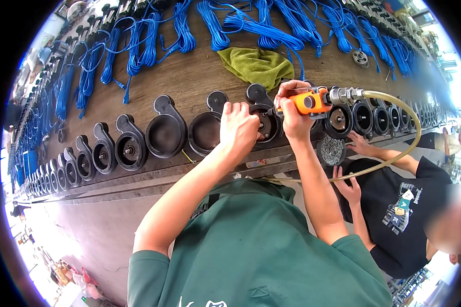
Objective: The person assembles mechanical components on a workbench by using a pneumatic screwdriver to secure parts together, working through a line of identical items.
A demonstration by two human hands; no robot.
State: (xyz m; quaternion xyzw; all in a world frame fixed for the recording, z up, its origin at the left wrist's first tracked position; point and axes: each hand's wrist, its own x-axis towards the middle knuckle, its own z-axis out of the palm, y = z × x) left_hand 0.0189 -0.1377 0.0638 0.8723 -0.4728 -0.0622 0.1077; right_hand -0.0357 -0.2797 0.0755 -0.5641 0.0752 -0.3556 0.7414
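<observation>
At the far left, a line of black round housings (129, 151), each with a small rounded lobe, runs along the near edge of the wooden workbench (200, 66); several show a metal shaft at the centre. Behind them, bundles of blue cable (185, 30) stretch across the back of the bench. Left of the hands, two wider housings show smooth round recesses, and a thin yellow strip (188, 156) lies at the bench edge between them.

The left hand (239, 124) is partly closed, fingers bent over the rims of neighbouring housings; whether it pinches anything cannot be told. Just to its right, between the two hands, sits the partly covered housing with metal inner parts (274, 124). A crumpled olive-green cloth (256, 65) lies behind it.

The right hand (295, 110) is wrapped around an orange air tool (311, 102), held roughly level with its nose pointing left above that housing. From the metal fitting (346, 94) at its rear, a yellowish hose (419, 130) loops right and back under the forearm. Farther right, a co-worker's hands (349, 190) are beside a speckled grey round piece (331, 150), and more housings continue along the bench.
</observation>
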